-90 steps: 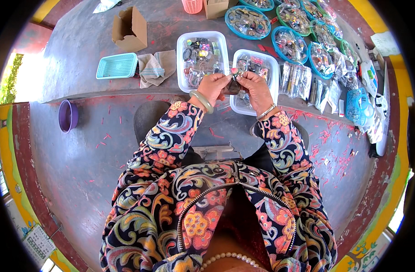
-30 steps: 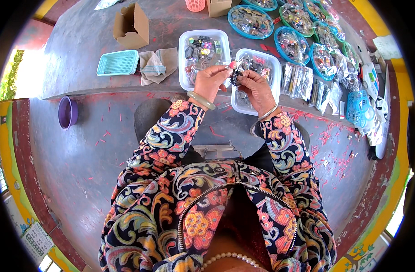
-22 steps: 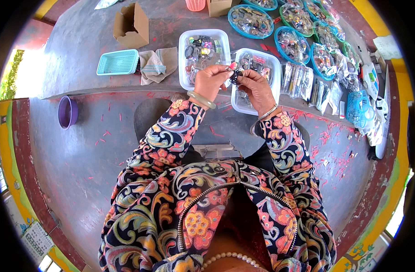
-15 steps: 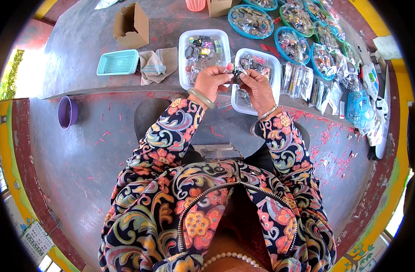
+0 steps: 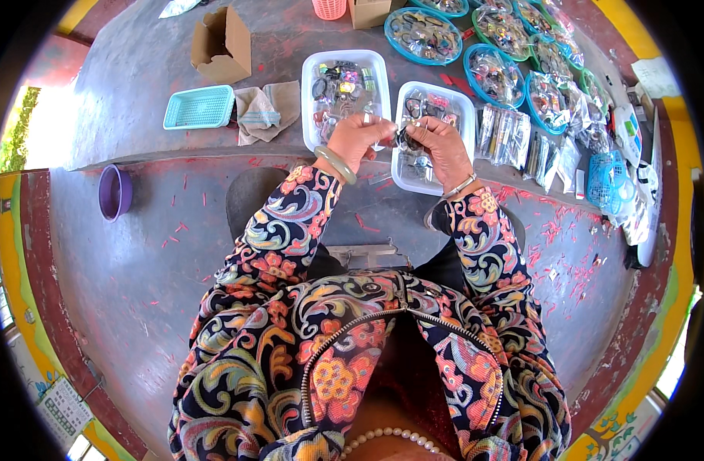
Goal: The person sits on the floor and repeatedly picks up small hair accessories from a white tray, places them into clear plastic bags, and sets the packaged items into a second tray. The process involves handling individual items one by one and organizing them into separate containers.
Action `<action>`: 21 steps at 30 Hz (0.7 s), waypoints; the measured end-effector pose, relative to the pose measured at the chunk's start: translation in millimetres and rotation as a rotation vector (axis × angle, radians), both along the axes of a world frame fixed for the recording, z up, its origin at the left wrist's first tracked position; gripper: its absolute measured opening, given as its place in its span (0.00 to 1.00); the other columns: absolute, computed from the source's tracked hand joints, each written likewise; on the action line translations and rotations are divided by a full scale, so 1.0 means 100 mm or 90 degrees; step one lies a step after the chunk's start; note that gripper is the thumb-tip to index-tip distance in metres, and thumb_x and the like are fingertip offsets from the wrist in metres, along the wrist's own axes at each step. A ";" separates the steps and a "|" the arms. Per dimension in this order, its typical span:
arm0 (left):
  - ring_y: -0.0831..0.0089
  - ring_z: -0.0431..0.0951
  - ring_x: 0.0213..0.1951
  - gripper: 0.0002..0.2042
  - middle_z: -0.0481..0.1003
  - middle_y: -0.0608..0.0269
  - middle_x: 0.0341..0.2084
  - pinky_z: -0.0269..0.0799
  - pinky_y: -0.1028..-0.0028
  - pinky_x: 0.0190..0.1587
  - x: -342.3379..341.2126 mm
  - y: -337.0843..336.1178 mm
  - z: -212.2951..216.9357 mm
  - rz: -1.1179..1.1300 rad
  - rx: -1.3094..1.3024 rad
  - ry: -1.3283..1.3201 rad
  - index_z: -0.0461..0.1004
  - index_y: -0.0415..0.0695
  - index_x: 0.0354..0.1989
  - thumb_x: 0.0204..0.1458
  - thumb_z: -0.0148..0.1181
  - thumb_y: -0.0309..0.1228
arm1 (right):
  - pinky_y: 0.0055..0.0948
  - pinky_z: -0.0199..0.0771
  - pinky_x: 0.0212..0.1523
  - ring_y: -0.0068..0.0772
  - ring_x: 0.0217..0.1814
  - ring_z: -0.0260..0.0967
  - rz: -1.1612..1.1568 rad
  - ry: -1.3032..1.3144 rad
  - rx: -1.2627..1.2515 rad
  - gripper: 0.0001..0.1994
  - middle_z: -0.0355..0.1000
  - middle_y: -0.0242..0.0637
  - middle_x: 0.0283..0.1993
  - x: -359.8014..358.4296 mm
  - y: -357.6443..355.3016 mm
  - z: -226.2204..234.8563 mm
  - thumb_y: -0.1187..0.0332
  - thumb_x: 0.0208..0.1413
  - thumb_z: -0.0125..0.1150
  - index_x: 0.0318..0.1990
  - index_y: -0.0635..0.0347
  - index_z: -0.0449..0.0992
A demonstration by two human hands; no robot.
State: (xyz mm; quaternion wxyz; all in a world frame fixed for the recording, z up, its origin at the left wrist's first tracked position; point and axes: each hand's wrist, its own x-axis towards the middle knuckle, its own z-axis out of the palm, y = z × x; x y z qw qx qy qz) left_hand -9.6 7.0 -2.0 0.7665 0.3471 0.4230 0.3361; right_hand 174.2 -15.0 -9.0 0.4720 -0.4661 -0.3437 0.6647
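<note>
Over the two white tubs, my left hand (image 5: 356,138) and my right hand (image 5: 444,150) face each other with their fingertips pinched. A small black looped thing (image 5: 403,139), perhaps a hair tie, hangs at my right fingertips. What my left fingers pinch is too small to make out. Beneath my left hand stands the left white tub (image 5: 309,92), holding small bagged items, some black, pink and green. Under my right hand, the right white tub (image 5: 470,123) holds more clear packets with black and red pieces. My hands partly hide both tubs.
Round blue baskets (image 5: 390,44) full of packets crowd the back right. Bundled clear sleeves (image 5: 502,134) lie beside the right tub. Left stand a turquoise tray (image 5: 200,107), a grey cloth (image 5: 267,113) and an open cardboard box (image 5: 233,54). A purple bucket (image 5: 115,192) is on the floor.
My hands have drawn slightly apart, the left one shifting left. The pink spot by my left fingertips no longer shows, and the black looped thing stays by my right fingers.
</note>
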 end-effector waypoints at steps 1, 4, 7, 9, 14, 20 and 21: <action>0.83 0.70 0.22 0.06 0.74 0.67 0.23 0.58 0.85 0.16 0.01 -0.01 -0.01 -0.027 0.025 0.021 0.73 0.43 0.30 0.45 0.59 0.29 | 0.13 0.59 0.27 0.13 0.24 0.61 0.017 -0.017 0.006 0.07 0.68 0.25 0.24 0.02 0.00 -0.02 0.67 0.48 0.60 0.28 0.61 0.73; 0.84 0.69 0.21 0.06 0.73 0.67 0.23 0.58 0.85 0.17 0.02 -0.03 -0.01 -0.038 0.023 0.021 0.73 0.43 0.30 0.45 0.59 0.29 | 0.14 0.60 0.27 0.13 0.25 0.62 -0.001 0.022 -0.026 0.07 0.68 0.26 0.24 0.01 -0.01 0.01 0.66 0.48 0.60 0.28 0.60 0.73; 0.83 0.70 0.22 0.05 0.73 0.68 0.23 0.58 0.85 0.18 0.02 -0.03 0.03 0.026 -0.015 -0.044 0.72 0.43 0.30 0.45 0.59 0.29 | 0.14 0.60 0.28 0.14 0.25 0.62 -0.051 0.049 -0.049 0.07 0.69 0.25 0.25 -0.03 -0.02 0.10 0.65 0.48 0.59 0.28 0.58 0.73; 0.82 0.70 0.23 0.05 0.73 0.68 0.24 0.59 0.85 0.20 0.03 -0.03 0.05 0.053 -0.020 -0.051 0.72 0.43 0.30 0.46 0.58 0.28 | 0.15 0.61 0.28 0.14 0.25 0.62 -0.074 0.045 -0.042 0.07 0.69 0.25 0.25 -0.04 -0.02 0.11 0.65 0.49 0.59 0.28 0.58 0.74; 0.81 0.71 0.28 0.05 0.73 0.67 0.25 0.62 0.82 0.30 0.07 -0.01 -0.17 0.036 0.073 -0.051 0.72 0.40 0.30 0.46 0.58 0.27 | 0.16 0.61 0.29 0.15 0.26 0.62 -0.091 -0.062 0.021 0.08 0.69 0.26 0.25 -0.02 -0.01 0.03 0.65 0.50 0.57 0.29 0.61 0.74; 0.79 0.70 0.28 0.08 0.74 0.65 0.26 0.63 0.80 0.34 0.03 -0.02 -0.17 0.085 0.038 -0.032 0.74 0.37 0.33 0.44 0.59 0.27 | 0.16 0.60 0.29 0.15 0.25 0.61 -0.100 -0.124 0.032 0.07 0.69 0.26 0.25 -0.05 0.00 0.09 0.68 0.50 0.57 0.32 0.63 0.75; 0.79 0.70 0.28 0.08 0.74 0.65 0.26 0.63 0.80 0.34 0.03 -0.02 -0.17 0.091 0.027 -0.036 0.74 0.37 0.33 0.44 0.59 0.27 | 0.16 0.60 0.29 0.15 0.25 0.61 -0.115 -0.115 0.037 0.07 0.69 0.26 0.25 -0.06 -0.01 0.10 0.68 0.50 0.57 0.32 0.63 0.74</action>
